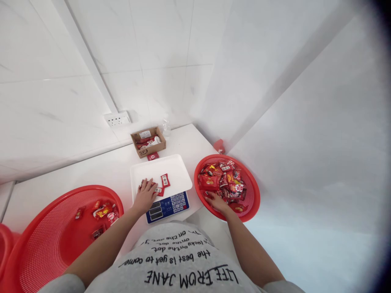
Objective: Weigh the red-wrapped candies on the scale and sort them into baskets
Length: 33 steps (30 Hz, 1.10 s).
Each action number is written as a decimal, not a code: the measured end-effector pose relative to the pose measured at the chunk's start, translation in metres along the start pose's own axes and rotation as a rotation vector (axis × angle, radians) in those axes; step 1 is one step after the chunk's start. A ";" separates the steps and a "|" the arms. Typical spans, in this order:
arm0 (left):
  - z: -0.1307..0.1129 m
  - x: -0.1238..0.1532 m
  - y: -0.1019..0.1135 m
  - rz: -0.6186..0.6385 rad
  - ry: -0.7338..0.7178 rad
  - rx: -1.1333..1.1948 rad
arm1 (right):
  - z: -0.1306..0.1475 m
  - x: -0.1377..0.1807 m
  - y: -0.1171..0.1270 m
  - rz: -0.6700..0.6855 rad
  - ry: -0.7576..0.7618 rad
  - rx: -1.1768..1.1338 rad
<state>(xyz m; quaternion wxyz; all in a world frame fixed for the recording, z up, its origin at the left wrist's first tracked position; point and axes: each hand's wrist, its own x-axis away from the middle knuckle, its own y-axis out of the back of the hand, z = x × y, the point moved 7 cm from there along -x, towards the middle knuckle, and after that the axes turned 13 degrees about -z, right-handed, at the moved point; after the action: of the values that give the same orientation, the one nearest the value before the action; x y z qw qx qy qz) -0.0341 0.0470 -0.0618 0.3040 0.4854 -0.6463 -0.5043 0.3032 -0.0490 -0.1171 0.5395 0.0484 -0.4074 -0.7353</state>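
Carton [156, 149] stands between the white tray [179, 175] and tiled wall [165, 91].

White table [100, 167] against marbled wall tiles [165, 32]

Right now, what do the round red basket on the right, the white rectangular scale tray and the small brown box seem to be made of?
Basket: likely slightly glossy plastic, given its evenly perforated wall.
Tray: smooth, probably plastic by its rounded corners; coated metal possible.
Box: apparently matt cardboard, judging by brown, printed sides.
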 end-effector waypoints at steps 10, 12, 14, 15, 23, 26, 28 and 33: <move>0.000 0.000 -0.001 0.017 -0.009 -0.031 | 0.024 0.015 0.004 0.128 0.007 -0.104; 0.000 0.001 -0.001 0.013 -0.011 -0.035 | 0.025 0.018 0.006 0.135 -0.006 -0.150; 0.000 0.001 -0.001 0.011 -0.012 -0.043 | 0.026 0.021 0.008 0.140 0.002 -0.161; 0.000 0.001 -0.001 0.011 -0.011 -0.050 | 0.027 0.022 0.008 0.145 0.015 -0.157; 0.000 0.000 -0.001 -0.006 -0.023 -0.093 | 0.035 0.024 0.008 0.085 0.075 -0.208; -0.001 0.000 0.001 0.001 -0.020 -0.103 | 0.031 0.019 0.010 -0.022 0.062 -0.203; -0.002 0.000 0.001 0.022 -0.010 -0.109 | 0.026 0.017 0.010 -0.080 0.021 -0.240; -0.002 -0.001 0.002 0.056 0.005 -0.100 | 0.020 0.017 0.004 -0.033 -0.033 -0.410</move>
<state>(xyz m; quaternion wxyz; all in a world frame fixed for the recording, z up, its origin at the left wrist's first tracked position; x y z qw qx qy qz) -0.0327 0.0476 -0.0592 0.3436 0.4527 -0.6327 -0.5260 0.2886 -0.0525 -0.0946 0.5191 -0.0680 -0.2571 -0.8123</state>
